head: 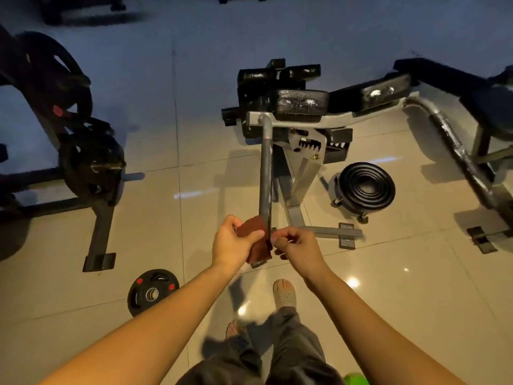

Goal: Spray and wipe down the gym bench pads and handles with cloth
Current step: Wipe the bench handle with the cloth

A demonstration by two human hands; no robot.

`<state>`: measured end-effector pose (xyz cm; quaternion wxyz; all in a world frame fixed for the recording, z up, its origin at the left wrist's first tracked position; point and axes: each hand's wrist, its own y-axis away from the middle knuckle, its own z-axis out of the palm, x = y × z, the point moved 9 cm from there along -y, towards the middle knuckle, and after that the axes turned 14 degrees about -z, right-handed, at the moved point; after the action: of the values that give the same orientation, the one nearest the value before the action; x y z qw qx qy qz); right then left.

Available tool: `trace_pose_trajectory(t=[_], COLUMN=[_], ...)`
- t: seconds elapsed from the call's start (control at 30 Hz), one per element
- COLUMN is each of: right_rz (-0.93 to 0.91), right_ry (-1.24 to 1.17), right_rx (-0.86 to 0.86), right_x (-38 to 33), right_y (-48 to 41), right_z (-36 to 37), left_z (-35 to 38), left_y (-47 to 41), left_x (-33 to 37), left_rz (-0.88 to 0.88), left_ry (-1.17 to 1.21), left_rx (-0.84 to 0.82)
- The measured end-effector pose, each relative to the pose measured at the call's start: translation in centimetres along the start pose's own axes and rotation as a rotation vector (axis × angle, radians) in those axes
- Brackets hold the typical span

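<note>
A dark handle bar (265, 173) rises from the grey frame of the gym bench (299, 120) toward me. My left hand (231, 245) grips a reddish-brown cloth (256, 240) wrapped around the near end of the bar. My right hand (298, 247) is just right of the bar, its fingers curled and pinching at the cloth's edge. The black bench pads (301, 102) sit beyond, with pale wet flecks on them. A second padded handle (455, 145) curves at the right. No spray bottle is visible.
A weight-plate rack (83, 151) stands on the left. A loose plate (152, 292) lies on the tiled floor near my left arm. A black ribbed round item on castors (365, 187) sits right of the bench base. My feet (284, 294) are below my hands.
</note>
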<state>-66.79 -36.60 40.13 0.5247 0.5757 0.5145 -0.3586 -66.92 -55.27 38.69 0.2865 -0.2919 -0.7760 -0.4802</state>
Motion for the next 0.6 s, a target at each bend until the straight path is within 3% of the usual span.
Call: trace_pose_trajectory(t=[0.13, 0.4, 0.6], right_rz=[0.012, 0.064, 0.086], right_ry=[-0.041, -0.192, -0.203], right_rx=[0.054, 0.162, 0.231], right_x=[0.8, 1.3, 1.9], right_y=[1.1, 2.0, 2.6], right_z=[0.9, -0.5, -0.7], left_z=[0.1, 1.3, 1.4], left_y=[1.0, 2.8, 4.8], left_x=[-0.4, -1.1, -0.3], left_rz=[-0.011, -0.253, -0.035], left_ry=[0.029, 0.242, 0.162], left_rx=[-0.066, -0.223, -0.2])
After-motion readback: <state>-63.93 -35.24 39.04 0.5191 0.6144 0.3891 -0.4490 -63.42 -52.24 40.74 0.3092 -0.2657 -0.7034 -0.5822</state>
